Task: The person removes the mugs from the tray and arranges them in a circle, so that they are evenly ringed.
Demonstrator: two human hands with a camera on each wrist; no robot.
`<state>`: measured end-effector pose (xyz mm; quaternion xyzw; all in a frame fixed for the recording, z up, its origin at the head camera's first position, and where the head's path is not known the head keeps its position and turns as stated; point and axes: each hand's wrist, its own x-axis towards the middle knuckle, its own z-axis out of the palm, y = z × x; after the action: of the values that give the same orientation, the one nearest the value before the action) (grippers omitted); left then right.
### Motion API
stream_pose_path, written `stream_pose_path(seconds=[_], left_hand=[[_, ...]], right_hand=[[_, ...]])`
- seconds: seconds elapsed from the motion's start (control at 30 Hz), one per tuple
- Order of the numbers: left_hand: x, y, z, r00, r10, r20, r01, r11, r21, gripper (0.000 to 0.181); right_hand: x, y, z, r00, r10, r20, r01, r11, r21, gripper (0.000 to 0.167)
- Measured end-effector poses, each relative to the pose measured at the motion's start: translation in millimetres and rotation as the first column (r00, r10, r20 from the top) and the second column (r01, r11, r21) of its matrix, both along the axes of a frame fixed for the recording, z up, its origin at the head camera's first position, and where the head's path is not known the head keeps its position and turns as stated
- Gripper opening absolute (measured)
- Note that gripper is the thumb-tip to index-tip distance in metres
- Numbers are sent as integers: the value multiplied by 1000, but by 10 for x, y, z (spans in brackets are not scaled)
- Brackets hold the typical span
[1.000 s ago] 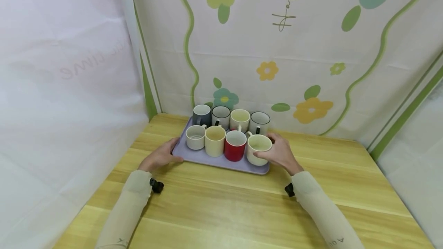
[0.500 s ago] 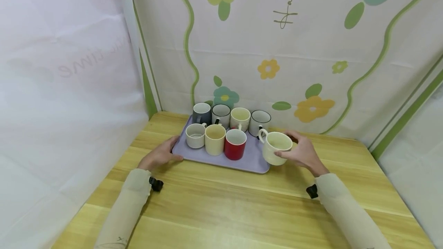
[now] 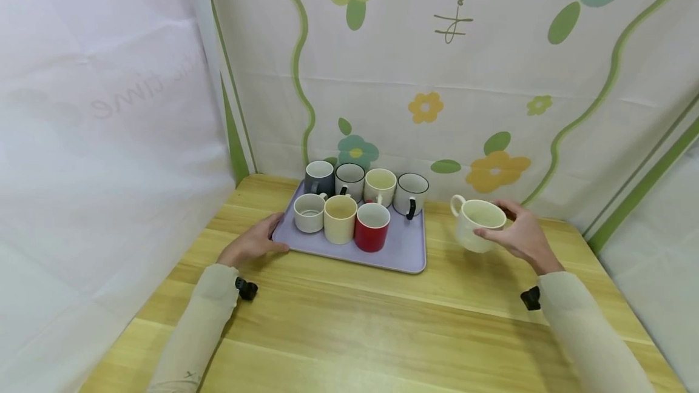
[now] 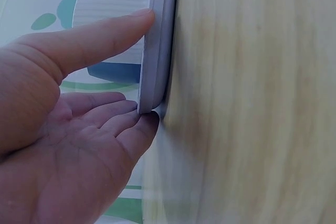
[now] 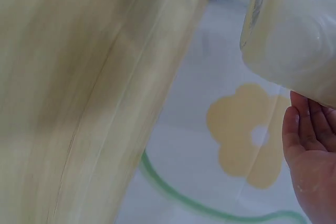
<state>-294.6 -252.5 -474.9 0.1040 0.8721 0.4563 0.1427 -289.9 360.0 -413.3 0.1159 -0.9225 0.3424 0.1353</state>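
A cream mug (image 3: 476, 229) is held in the air to the right of the tray by my right hand (image 3: 521, 236), thumb on its near side and fingers behind. Its handle points left, and its base shows in the right wrist view (image 5: 294, 45). My left hand (image 3: 253, 242) touches the left front corner of the lilac tray (image 3: 404, 250). In the left wrist view, the thumb lies on the tray's rim (image 4: 160, 51) and the fairly straight fingers touch its end. On the tray's front row stand a low white mug (image 3: 309, 217), a pale yellow mug (image 3: 340, 223) and a red mug (image 3: 372, 232).
Behind them are a dark grey mug (image 3: 319, 181), two black-rimmed white mugs, one at the right end (image 3: 411, 194), and another cream mug (image 3: 380, 185). The wooden table (image 3: 349, 326) meets a flower-printed cloth (image 3: 382, 77) at the back. White cloth (image 3: 109, 138) hangs at the left.
The right hand has lifted the cream mug off the tray's right front corner and carried it right, past the tray's edge. The left hand has stayed at the tray's corner.
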Motion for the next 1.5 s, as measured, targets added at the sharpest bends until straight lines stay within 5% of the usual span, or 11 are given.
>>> stream_pose_path(seconds=[0.3,0.7,1.5], left_hand=[[-3,-4,14,1000,0,3,0,1000,-13,97],[-6,-4,2,1000,-5,-11,5,1000,-27,97],[12,15,34,1000,11,7,-11,999,-48,98]], right_hand=[[-174,393,-76,994,-108,-32,108,994,-17,63],[-390,604,-383,961,-277,-23,275,960,-55,63],[-431,627,-612,944,-328,35,330,935,-128,60]])
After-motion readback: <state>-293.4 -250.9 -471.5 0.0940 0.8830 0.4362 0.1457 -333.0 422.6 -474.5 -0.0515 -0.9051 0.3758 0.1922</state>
